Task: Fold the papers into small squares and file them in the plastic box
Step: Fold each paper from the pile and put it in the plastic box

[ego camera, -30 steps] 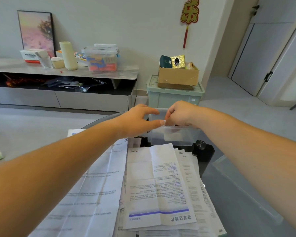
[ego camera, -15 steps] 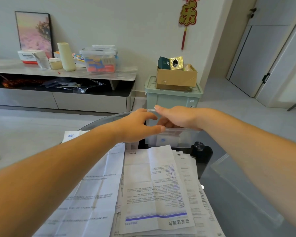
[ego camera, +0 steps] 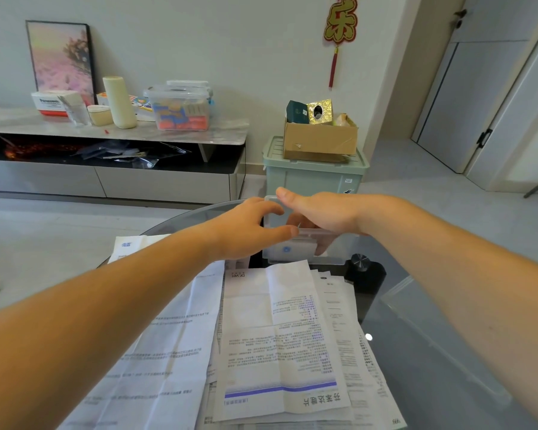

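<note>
Plastic box (ego camera: 336,256) beyond unfolded papers (ego camera: 277,336) on glass desk (ego camera: 432,352), left grip (ego camera: 249,231) clasping its left end, right grip (ego camera: 323,212) dipped inside over folded paper (ego camera: 292,249), hold unclear

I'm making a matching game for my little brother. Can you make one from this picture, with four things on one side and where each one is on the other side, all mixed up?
Things:
1. cardboard box
2. red and gold ornament
3. unfolded papers
4. small clear plastic box

Places:
A. spread on the glass table
B. hanging on the wall
C. gripped by the left hand, under the right hand
D. on top of the green bin

Pairs: 1-D, 2-B, 3-A, 4-C.
</note>
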A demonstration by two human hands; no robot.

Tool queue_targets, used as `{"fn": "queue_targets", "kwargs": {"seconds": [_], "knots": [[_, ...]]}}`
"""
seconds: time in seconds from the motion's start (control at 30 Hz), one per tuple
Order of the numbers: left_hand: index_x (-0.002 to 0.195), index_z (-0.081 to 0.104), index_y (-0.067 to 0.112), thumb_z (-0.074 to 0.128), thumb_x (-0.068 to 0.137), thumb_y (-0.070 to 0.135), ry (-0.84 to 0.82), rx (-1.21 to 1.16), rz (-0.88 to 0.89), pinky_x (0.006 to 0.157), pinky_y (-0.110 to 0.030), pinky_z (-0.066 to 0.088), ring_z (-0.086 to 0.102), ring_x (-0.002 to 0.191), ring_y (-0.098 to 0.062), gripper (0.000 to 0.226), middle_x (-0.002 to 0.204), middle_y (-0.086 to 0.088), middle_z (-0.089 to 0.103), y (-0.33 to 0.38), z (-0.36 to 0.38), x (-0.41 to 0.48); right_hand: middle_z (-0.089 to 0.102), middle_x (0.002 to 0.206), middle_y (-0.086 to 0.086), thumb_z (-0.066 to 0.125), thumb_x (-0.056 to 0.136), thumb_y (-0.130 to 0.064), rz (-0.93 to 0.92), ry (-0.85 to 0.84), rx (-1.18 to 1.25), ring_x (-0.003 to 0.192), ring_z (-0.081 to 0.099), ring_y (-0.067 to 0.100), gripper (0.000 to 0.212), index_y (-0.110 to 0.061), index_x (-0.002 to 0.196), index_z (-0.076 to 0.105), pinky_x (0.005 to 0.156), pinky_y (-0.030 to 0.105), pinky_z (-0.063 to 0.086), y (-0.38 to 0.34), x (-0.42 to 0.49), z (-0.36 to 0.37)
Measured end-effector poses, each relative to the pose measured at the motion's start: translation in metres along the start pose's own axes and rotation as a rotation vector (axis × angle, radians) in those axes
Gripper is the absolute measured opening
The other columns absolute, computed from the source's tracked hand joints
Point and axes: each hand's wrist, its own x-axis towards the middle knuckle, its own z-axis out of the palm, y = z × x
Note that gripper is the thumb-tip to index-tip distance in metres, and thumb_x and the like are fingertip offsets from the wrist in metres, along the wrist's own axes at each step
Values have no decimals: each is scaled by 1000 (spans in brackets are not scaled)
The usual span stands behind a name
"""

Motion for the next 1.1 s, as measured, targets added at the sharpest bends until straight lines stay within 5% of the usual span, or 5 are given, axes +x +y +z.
{"fn": "queue_targets", "kwargs": {"seconds": [0.1, 0.23, 0.33, 0.7, 1.1], "knots": [[150, 43, 27, 57, 92, 60, 5, -13, -2, 103, -30, 39, 47, 130, -17, 68, 154, 3, 39, 0, 0, 1, 60, 130, 3, 18, 86, -84, 1, -16, -5, 86, 75, 19, 85, -23, 122, 64, 101, 38, 50, 1, 5, -2], [149, 45, 28, 58, 94, 56, -6, -60, 27, 99, -28, 36, 48, 131, -15, 63, 151, 6, 44, 2, -1, -1, 54, 138, 1, 21, 88, -83, -1, -19, -11, 101, 68, 19, 85, -21, 131, 60, 73, 27, 57, -2, 7, -1], [150, 43, 27, 57, 96, 53, -15, -68, 26, 98, -25, 33, 47, 129, -11, 62, 152, 6, 44, 5, -1, -3, 49, 144, 3, 16, 90, -80, -18, -3, -36, 120, 55, 24, 84, -23, 137, 57, 90, 37, 56, -3, 6, 2], [152, 26, 36, 80, 80, 49, 36, -112, 30, 107, -31, 35, 38, 138, -16, 92, 156, 5, 33, 8, -4, -11, 61, 129, 0, 10, 88, -83, -26, 38, -31, 125, 52, 21, 82, -31, 123, 64, 116, 47, 32, 3, 17, 1], [158, 14, 29, 83, 75, 49, 115, -21, -56, 116, -36, 31, 28, 147, -18, 110, 164, 4, 21, 21, -17, -47, 70, 104, -6, 19, 98, -69, -207, 338, 96, 102, 63, 12, 69, -23, 113, 67, 102, 40, 47, 7, -21, -2]]}}
